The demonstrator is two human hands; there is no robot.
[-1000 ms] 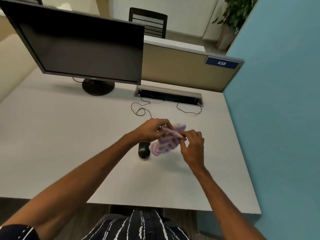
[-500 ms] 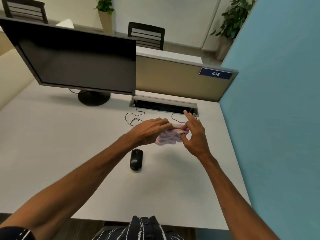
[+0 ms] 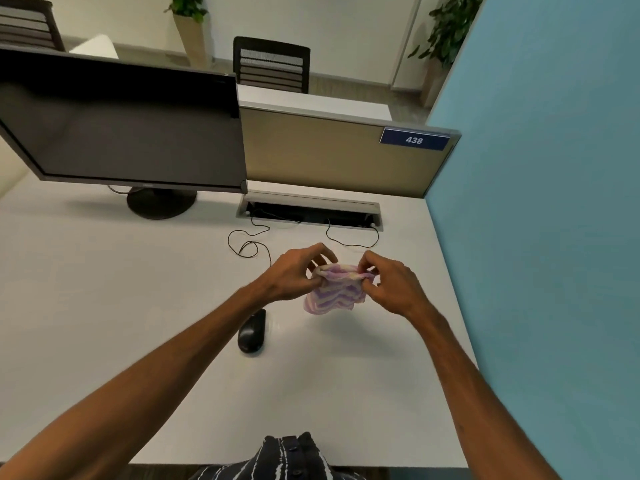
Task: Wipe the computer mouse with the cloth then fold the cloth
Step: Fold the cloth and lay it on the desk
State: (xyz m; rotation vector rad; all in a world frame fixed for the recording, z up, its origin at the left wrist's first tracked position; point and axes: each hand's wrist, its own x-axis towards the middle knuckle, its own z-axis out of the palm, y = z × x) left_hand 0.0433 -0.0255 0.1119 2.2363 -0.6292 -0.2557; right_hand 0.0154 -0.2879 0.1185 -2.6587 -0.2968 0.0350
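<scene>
Desk (image 3: 104,289) in front of me: pale, flat top, contents noted.
A black computer mouse (image 3: 251,332) lies near the middle, its length running away from me. The round black monitor base (image 3: 161,202) stands at the far left. Thin black cables (image 3: 247,244) loop over the surface from the open cable slot (image 3: 310,211) at the far edge.
</scene>
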